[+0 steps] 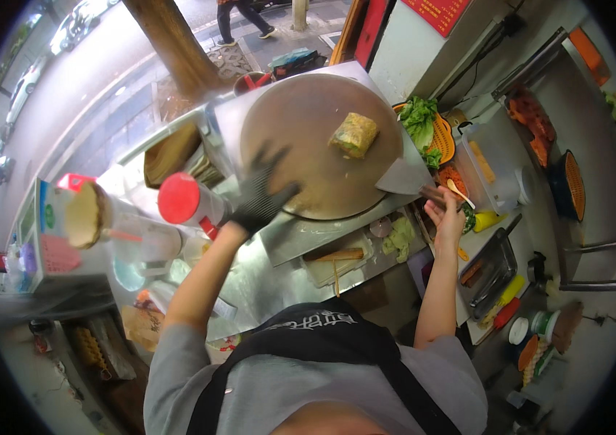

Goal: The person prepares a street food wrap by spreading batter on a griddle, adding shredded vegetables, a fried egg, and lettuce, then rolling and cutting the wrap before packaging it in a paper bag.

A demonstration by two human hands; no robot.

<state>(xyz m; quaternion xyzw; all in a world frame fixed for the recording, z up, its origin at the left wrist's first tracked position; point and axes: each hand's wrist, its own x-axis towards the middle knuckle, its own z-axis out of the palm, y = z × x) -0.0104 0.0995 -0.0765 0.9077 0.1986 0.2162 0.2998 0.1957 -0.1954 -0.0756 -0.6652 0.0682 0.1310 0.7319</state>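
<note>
A folded, filled crepe (354, 135) lies on the right part of a round griddle plate (291, 119). My left hand (264, 190), in a black glove, is blurred over the griddle's lower left edge. Its fingers are spread and nothing is in them. Bare, my right hand (445, 220) grips the wooden handle of a wide metal scraper (404, 178). The scraper's blade points left, over the griddle's lower right rim. Whether the blade touches the plate I cannot tell.
Right of the griddle stand an orange basket (442, 138) with lettuce (418, 122), shredded carrot (452, 179) and a clear plastic bin (484, 168). Left are a red-lidded container (179, 198) and paper bags (173, 155). A tray (335, 261) with a wooden spreader (342, 254) sits in front.
</note>
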